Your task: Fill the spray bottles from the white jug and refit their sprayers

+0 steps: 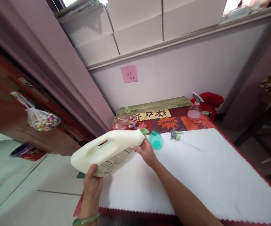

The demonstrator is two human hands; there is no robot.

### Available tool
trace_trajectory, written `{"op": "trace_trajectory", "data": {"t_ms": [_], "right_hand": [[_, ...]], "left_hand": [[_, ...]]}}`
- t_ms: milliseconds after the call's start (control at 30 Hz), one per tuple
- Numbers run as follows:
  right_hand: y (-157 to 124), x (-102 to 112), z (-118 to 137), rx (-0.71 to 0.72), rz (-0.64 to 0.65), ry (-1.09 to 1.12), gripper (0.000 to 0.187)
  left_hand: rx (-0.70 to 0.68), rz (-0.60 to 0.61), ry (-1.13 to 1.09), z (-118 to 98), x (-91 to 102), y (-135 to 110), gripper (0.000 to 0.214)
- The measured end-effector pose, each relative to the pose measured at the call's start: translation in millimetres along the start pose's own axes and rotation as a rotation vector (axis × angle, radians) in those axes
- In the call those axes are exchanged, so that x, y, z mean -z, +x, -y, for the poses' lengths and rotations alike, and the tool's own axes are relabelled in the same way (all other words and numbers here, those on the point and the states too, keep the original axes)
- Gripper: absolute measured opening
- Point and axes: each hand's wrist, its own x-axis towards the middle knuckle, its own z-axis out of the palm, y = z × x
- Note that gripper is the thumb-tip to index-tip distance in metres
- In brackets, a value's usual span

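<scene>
A large white plastic jug (107, 150) with a handle and a green cap is held tipped on its side above the table's left edge. My left hand (92, 183) grips its base from below. My right hand (146, 153) holds its neck near the green cap. The cap end lies close to a small teal bottle (156, 140) without a top, which stands on the white cloth (196, 175). A grey and green spray head (176, 135) with its long tube lies on the cloth just right of that bottle.
A pink spray bottle (194, 110) stands at the table's far right beside a red soft object (210, 101). Clear bottles and loose pink and grey spray parts (128, 122) lie at the far left. A bag of coloured beads (43, 121) hangs at left.
</scene>
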Motion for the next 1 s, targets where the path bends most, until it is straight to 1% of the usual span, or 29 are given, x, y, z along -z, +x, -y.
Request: {"op": "trace_trajectory", "data": {"t_ms": [200, 400, 600, 867, 1000], "right_hand": [[3.4, 3.0, 2.3, -0.042, -0.068, -0.037, 0.059], [2.8, 1.3, -0.7, 0.016, -0.099, -0.011, 0.056], [1.3, 1.6, -0.8, 0.037, -0.098, -0.024, 0.055], [0.0, 2.9, -1.8, 0.055, -0.093, -0.021, 0.055], [0.7, 3.6, -2.8, 0.059, -0.116, -0.014, 0.058]], "left_hand": [[-0.045, 0.001, 0.031, -12.5, -17.1, 2.4, 0.056], [-0.129, 0.033, 0.052, -17.8, -28.6, 4.9, 0.063], [-0.162, 0.055, 0.057, -18.8, -32.0, 6.3, 0.065], [-0.138, 0.042, 0.061, -18.0, -33.5, 4.4, 0.061], [-0.168, 0.079, 0.08, -19.7, -37.2, 5.2, 0.061]]}}
